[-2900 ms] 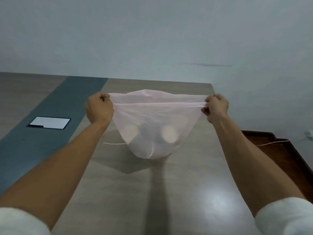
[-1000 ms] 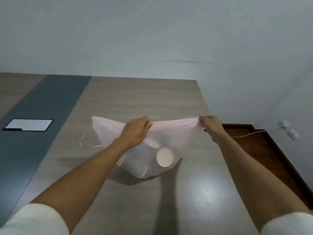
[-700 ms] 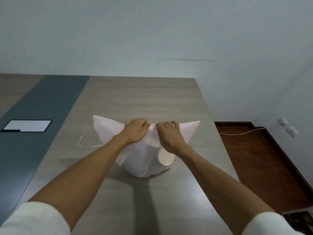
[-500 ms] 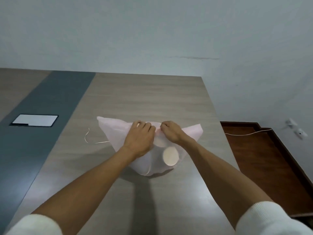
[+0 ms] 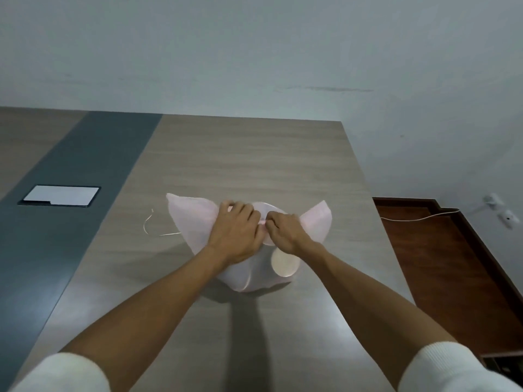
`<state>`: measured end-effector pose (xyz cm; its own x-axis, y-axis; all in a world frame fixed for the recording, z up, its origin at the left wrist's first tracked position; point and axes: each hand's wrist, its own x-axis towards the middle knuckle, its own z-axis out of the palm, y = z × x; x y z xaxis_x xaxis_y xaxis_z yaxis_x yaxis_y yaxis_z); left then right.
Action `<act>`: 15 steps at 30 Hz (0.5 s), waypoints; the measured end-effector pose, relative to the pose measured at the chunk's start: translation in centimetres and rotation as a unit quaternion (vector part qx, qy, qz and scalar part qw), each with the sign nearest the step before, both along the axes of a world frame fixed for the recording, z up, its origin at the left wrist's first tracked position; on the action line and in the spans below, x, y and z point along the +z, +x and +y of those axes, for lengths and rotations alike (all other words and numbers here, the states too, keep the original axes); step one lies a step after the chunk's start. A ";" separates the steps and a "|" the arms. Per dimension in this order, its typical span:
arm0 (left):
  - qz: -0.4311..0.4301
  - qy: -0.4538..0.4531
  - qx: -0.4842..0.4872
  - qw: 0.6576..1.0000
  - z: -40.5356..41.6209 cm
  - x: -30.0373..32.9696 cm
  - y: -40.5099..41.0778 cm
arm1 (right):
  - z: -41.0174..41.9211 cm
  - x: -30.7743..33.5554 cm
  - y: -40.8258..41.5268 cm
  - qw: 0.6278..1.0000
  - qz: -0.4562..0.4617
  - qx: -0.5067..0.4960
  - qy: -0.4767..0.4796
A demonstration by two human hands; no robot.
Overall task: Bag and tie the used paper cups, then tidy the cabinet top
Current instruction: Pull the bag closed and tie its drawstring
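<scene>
Hands are meeting over the pink bag (image 5: 192,222): left hand (image 5: 236,232) and right hand (image 5: 285,232) pinching its rim; cups (image 5: 284,263) inside. Gathering both corners evenly should help knotting.

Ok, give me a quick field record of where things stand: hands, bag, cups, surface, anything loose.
left hand: grips the bag's top edge at the middle
right hand: pinches the same edge, touching the left hand
bag: translucent pink, resting on the cabinet top, two corners sticking out sideways, not yet knotted
paper cups: inside the bag, one round end showing through
loose string: lies left of the bag
white card: on the grey strip, far left
</scene>
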<state>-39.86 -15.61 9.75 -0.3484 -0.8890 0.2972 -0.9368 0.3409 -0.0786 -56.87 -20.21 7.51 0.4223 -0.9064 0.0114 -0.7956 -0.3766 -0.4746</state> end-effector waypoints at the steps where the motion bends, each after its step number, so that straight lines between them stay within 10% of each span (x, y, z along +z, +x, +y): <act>1: -0.008 0.001 -0.018 1.000 0.3 -0.5 0.0 | -0.4 0.4 0.0 0.996 -0.043 0.001 0.072; 5: 0.021 0.074 0.012 0.997 0.5 -2.5 -0.2 | -0.9 1.1 -0.3 0.969 -0.123 -0.020 0.212; 15: 0.048 0.218 0.044 0.974 -2.2 -1.7 0.1 | -2.3 3.3 -9.1 0.966 0.149 0.018 0.209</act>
